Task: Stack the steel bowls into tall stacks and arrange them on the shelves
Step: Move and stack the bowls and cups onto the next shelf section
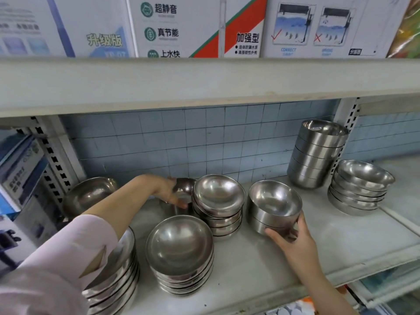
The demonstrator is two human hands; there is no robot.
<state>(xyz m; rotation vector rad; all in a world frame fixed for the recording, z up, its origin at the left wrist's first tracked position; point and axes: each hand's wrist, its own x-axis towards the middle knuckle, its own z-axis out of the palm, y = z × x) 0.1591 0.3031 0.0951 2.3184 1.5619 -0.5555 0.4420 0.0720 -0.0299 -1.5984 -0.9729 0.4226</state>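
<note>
Several stacks of steel bowls stand on a grey shelf [261, 264]. My right hand [292, 238] grips the near side of a short stack of deep bowls [273, 202] in the middle. My left hand [169, 192] reaches to the back and holds a small bowl [184, 185] behind a stack of shallow bowls [218, 203]. Another shallow stack [180, 253] stands at the front. A further stack [118, 276] sits partly under my left sleeve. A tall stack of deep bowls [317, 154] rises at the back right, with a low wide stack [360, 187] beside it.
A single large bowl [89, 194] leans at the back left beside a slotted upright [54, 153]. Boxes [20, 171] stand at the left. An upper shelf board [204, 80] hangs low overhead, carrying cartons [197, 26]. A tiled wall [204, 142] backs the shelf.
</note>
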